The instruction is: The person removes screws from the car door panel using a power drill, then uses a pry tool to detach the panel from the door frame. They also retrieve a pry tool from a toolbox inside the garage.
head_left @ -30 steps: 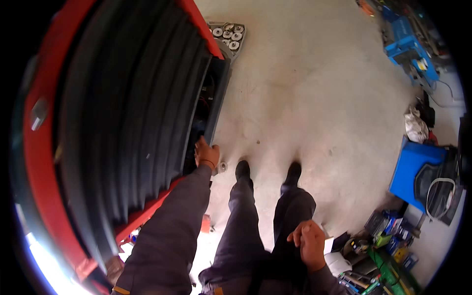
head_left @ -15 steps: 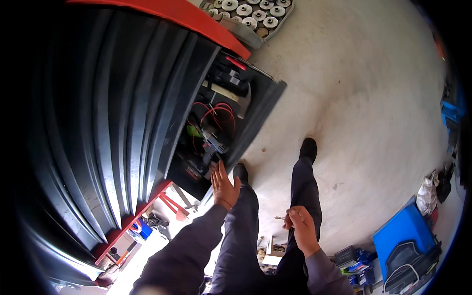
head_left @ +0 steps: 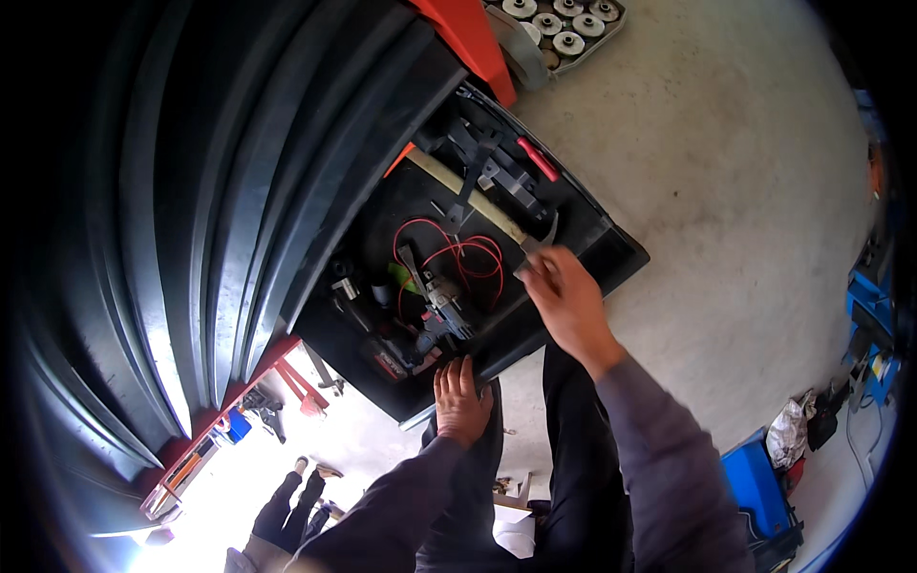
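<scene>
**Beside the red cabinet (head_left: 239, 181), drawer (head_left: 611, 253) pulled out**

Along the left side of view, the cabinet's ribbed black face fills most of the space; the drawer juts out to the right, black inside, tools lying loose. Past its far end, on the floor: a grey tray (head_left: 527, 59) of pale round parts.

Hammer (head_left: 499, 222): lies aslant in the drawer, wooden handle running up and left, clawed metal head toward the right-hand rim.

Right hand (head_left: 571, 304): reaches over the rim from below. Fingers bent, thumb drawn in close, tips at the hammer's head. Whether they grip it or only meet it, cannot tell.

Left hand (head_left: 462, 411): laid over the near rim, back upward, fingers stretched out and slightly apart, curled round nothing seen.

Power tool (head_left: 444, 306): dark, on the drawer floor, just beyond the left fingertips.

Red wire (head_left: 501, 263): loosely looped between power tool and hammer.

Red grip (head_left: 537, 159): smallest noted, near the far wall.
</scene>
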`<state>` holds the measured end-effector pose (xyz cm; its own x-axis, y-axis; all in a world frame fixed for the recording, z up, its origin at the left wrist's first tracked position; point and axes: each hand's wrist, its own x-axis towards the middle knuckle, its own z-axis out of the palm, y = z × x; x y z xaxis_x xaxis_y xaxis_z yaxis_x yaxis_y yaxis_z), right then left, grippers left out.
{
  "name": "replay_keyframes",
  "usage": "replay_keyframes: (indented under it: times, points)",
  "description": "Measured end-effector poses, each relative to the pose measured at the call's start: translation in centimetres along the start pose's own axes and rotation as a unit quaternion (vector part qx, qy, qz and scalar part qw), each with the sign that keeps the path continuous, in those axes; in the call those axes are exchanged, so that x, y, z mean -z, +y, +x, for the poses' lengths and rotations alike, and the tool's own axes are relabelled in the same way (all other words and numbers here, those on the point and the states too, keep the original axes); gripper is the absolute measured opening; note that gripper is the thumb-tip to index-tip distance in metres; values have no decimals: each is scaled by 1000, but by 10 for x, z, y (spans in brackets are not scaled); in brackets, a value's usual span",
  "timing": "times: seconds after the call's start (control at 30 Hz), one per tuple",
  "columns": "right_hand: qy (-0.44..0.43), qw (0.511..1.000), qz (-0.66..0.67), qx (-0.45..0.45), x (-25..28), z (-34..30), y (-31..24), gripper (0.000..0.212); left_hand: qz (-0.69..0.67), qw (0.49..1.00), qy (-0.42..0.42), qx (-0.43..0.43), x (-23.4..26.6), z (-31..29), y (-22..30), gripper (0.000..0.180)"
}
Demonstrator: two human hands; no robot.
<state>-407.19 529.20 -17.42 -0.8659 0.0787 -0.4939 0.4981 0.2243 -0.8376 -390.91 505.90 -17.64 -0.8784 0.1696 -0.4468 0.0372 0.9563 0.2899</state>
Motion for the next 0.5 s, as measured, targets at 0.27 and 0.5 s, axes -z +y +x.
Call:
replay_keyframes:
  times: [0.27,0.5]
  points:
    - [151,890,-404,146,-49,154,21,26,-53,997,-60,-1,11,-3,0,82]
    - [108,840,-414,333,-78,142,26,35,-66,997,-45,15,8,1,0,82]
